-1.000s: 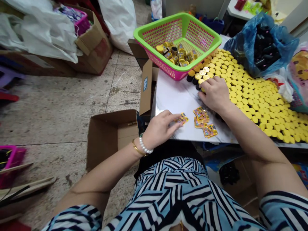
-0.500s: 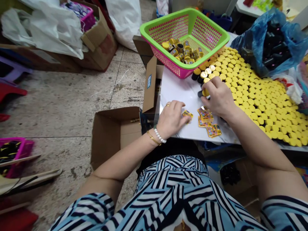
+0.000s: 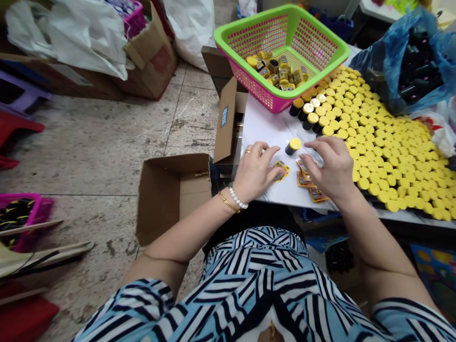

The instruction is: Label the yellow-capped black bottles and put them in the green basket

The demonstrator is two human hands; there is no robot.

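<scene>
A small black cylinder with a yellow cap [image 3: 293, 146] stands by itself on the white tabletop [image 3: 263, 126], between my hands. My left hand [image 3: 254, 171] is open to its left, thumb and fingers apart, with the thumb over a small yellow printed label [image 3: 282, 170]. On the other side my right hand [image 3: 331, 164] is open, its thumb and forefinger apart and close to the cylinder without holding it. Below that hand lies a loose pile of printed labels [image 3: 305, 179], partly covered by it. Many matching yellow-capped cylinders [image 3: 381, 147] stand packed together on the right.
A green and pink basket [image 3: 256, 90] with several labelled cylinders stands at the table's back. A blue plastic bag [image 3: 386, 92] of black pieces sits at the back right. Left of the table are an open cardboard box [image 3: 158, 204] and another carton [image 3: 226, 123].
My right hand has let go of the yellow-capped cylinder, which now stands on the tabletop nearer my left hand. The right fingers have spread. The whole view has shifted slightly.
</scene>
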